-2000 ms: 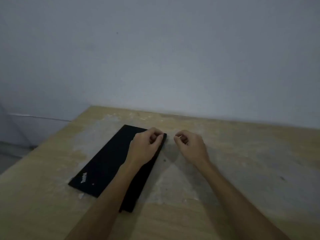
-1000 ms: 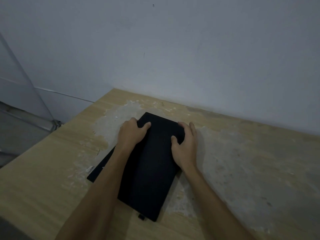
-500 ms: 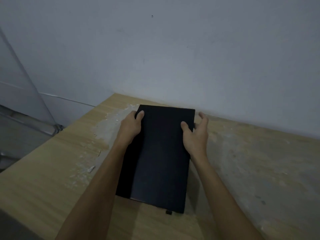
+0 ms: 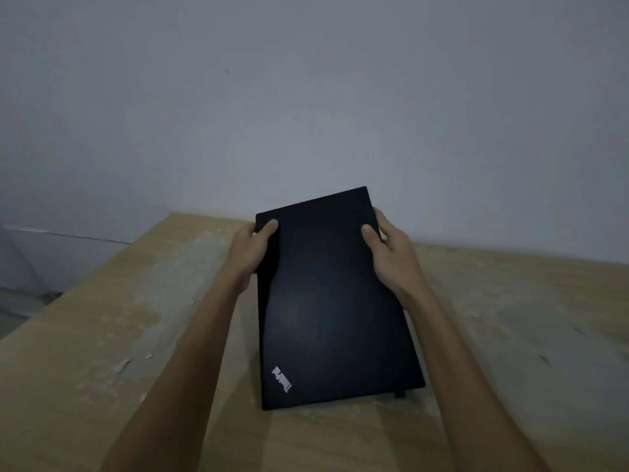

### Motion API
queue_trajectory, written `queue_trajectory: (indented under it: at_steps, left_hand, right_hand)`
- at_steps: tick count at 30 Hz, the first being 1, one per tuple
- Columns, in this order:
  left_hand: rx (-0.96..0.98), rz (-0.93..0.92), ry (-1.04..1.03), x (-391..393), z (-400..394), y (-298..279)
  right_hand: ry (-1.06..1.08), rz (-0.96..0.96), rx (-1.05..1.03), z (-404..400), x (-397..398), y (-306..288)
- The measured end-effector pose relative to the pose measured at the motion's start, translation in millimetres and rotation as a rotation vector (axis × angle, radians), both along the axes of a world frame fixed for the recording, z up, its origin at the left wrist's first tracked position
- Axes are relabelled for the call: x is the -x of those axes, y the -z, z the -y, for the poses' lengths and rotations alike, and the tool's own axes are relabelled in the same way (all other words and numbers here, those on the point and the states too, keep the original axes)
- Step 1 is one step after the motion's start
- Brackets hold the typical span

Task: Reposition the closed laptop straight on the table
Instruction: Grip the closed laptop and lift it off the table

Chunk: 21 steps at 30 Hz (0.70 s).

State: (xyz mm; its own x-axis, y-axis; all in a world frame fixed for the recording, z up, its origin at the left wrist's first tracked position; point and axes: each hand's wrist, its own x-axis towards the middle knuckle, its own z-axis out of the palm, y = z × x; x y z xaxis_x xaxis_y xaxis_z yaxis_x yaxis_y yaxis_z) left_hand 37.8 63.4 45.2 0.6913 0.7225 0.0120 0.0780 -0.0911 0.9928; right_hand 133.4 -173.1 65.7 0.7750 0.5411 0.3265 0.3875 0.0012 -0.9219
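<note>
The closed black laptop (image 4: 326, 301) is held up off the wooden table (image 4: 510, 318), tilted with its far end raised above the table's back edge. A silver logo shows at its near left corner. My left hand (image 4: 253, 252) grips the laptop's left edge near the far end, thumb on the lid. My right hand (image 4: 388, 253) grips the right edge opposite it, thumb on top as well. A small dark tab sticks out under the near right corner.
A plain grey wall (image 4: 306, 97) rises right behind the table's far edge. The tabletop is worn, with pale scraped patches (image 4: 160, 284) on its left half. The table's left edge drops off to the floor at the far left.
Both hands closed on the laptop's sides and lifted its far end off the table. It has turned from slanting leftward to pointing away from me, and the logo corner now shows.
</note>
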Motion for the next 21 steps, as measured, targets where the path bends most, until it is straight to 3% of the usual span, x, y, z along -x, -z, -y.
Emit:
queue_trajectory:
  at_steps: [5,10,12,16,21]
  left_hand:
    - [-0.281,0.047,0.02,-18,13,-33]
    - [-0.67,-0.222,0.299,-36,34,-62]
    - [-0.67,-0.226,0.402,-40,44,-66]
    - [-0.433,-0.125,0.565,-42,59,-68]
    - [-0.459,-0.027,0.453,-37,69,-62]
  right_hand:
    - [-0.064,0.014,0.064,41,-20,-24]
    - [-0.122,0.024,0.111,61,-26,-40]
    - [-0.165,0.024,0.127,66,-29,-45]
    - [-0.279,-0.004,0.162,70,-33,-54]
    - [-0.305,0.015,0.216,70,-38,-63]
